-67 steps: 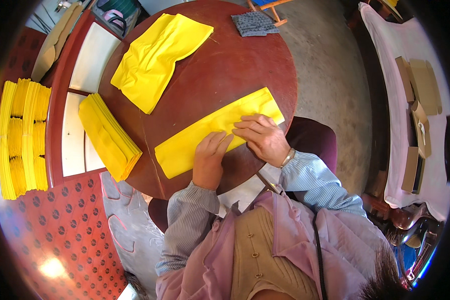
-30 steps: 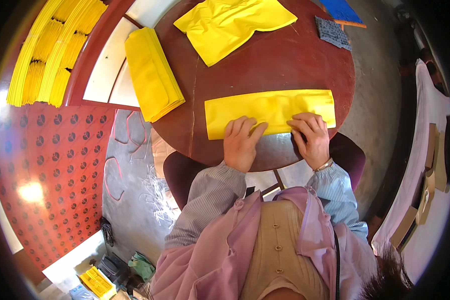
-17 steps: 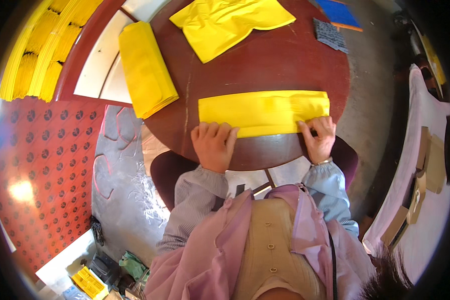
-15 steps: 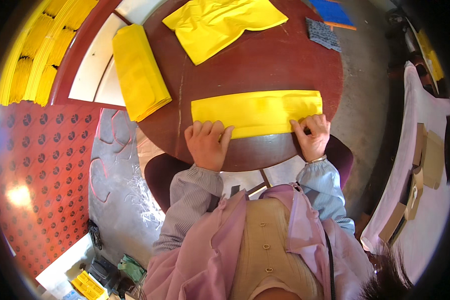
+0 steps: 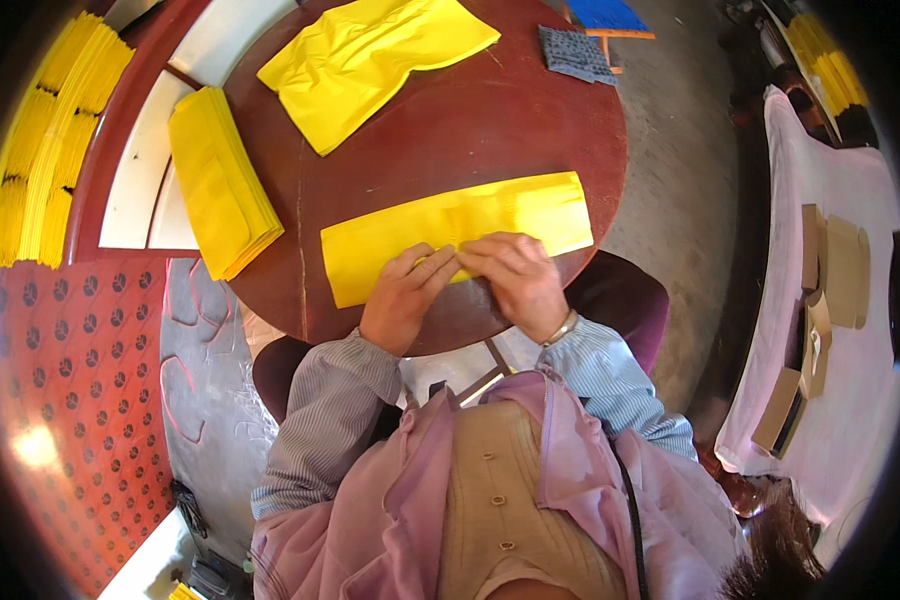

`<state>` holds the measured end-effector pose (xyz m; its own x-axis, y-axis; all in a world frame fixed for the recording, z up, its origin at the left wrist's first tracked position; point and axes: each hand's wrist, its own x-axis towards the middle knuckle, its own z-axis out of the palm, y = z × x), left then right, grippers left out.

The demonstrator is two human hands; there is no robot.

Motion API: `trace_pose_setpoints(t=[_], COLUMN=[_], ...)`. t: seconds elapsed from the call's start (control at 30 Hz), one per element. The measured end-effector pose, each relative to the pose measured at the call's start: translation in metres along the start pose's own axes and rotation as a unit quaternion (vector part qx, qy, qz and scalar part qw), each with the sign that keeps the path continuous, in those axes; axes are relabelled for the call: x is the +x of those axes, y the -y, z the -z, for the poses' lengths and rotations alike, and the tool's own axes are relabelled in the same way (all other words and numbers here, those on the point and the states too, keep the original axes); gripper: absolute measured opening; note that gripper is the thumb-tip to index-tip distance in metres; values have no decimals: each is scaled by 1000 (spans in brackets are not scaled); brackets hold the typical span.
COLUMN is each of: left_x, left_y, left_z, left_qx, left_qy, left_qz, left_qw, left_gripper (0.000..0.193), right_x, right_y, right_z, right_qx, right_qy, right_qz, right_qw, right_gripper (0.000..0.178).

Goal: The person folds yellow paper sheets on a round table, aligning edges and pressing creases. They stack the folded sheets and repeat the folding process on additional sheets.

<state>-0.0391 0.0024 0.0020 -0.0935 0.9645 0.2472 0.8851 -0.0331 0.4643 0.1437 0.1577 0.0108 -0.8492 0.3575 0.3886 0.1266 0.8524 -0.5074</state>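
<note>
Where the fingers (image 5: 425, 270) come together, the round red-brown table (image 5: 440, 130) spreads beneath them and well beyond. Past the fingertips and off to their left lies a loose, creased sheet of yellow fabric (image 5: 370, 62). Right under the fingers is a flat folded strip of yellow fabric (image 5: 470, 213), running out to both sides of them. Well to the left of the fingers, a folded yellow fabric stack (image 5: 220, 185) lies aslant. The left hand (image 5: 400, 300) and right hand (image 5: 525, 285) have their fingers bent and drawn narrowly together, tips on the strip and close to each other; whether either pinches the fabric, I cannot tell. Far beyond them to the right sits a grey patterned cloth (image 5: 576, 55). A bracelet (image 5: 562, 328) circles the wrist behind the right fingers.
</note>
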Motion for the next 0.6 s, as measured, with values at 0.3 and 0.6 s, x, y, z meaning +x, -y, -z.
trace_pose_setpoints(t=[0.3,0.6], left_x=[-26,-1], left_y=[-10,-20], left_z=[6,-14], left_qx=[-6,62], left_qy=[-92,-178], left_qz=[94,191], left_qw=[991,963], left_gripper=[32,20], right_x=[-31,-29], right_y=[-30,-50], right_z=[42,39], right_qx=[-67,-154], right_qy=[-45,-114], right_qz=[-84,-177], right_qw=[993,965], right_gripper=[20,17])
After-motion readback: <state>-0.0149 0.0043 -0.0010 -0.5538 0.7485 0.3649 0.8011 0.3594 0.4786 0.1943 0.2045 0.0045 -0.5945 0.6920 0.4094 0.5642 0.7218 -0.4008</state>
